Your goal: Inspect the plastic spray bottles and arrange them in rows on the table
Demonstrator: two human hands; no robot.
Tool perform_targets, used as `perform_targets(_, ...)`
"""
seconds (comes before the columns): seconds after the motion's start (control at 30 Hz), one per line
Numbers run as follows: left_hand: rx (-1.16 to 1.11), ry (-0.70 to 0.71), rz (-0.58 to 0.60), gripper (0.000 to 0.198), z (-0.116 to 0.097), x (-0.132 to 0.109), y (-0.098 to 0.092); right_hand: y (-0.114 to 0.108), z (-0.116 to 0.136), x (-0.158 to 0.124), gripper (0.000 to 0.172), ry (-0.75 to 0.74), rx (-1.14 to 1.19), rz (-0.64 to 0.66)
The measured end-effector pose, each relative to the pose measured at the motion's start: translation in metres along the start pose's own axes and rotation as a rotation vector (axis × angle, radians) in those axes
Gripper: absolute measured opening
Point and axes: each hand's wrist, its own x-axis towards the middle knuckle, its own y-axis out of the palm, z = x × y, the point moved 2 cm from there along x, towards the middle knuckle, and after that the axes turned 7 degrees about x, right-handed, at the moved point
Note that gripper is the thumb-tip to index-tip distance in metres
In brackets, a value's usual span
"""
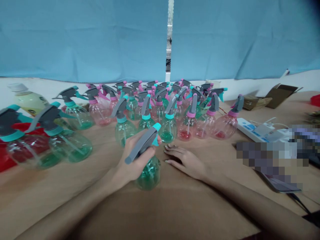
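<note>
My left hand is wrapped round the neck of a spray bottle with a clear green body, a grey trigger head and a teal nozzle. The bottle tilts a little; whether its base touches the table is hard to tell. My right hand lies palm down on the brown table, fingers stretched out towards the held bottle and holding nothing. Just beyond both hands stand more spray bottles, among them a green one and a pink one, each with a little coloured liquid inside.
Several green spray bottles and a red bag are at the left, before a large pale bottle. On the right lie a white power strip, a phone with a cable, and a cardboard box. A blue curtain hangs behind.
</note>
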Motion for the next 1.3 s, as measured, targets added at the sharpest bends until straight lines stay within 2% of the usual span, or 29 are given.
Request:
perform_targets(0.27,-0.055,0.008,0.036,0.013,0.001,0.001,0.001,-0.001,-0.001,0.0,0.044,0.034,0.039,0.016)
perform_targets(0.53,-0.119,-0.068,0.002,0.031,0.007,-0.001,0.009,-0.003,-0.001,0.0,0.046,0.038,0.044,0.05)
perform_targets(0.83,-0.094,-0.078,-0.028,0.023,0.006,-0.001,0.008,-0.001,-0.003,-0.001,0.045,0.022,0.043,0.045)
perform_targets(1.3,-0.105,-0.108,-0.014,0.017,0.003,-0.001,0.008,-0.003,-0.001,-0.002,0.046,0.021,0.038,0.043)
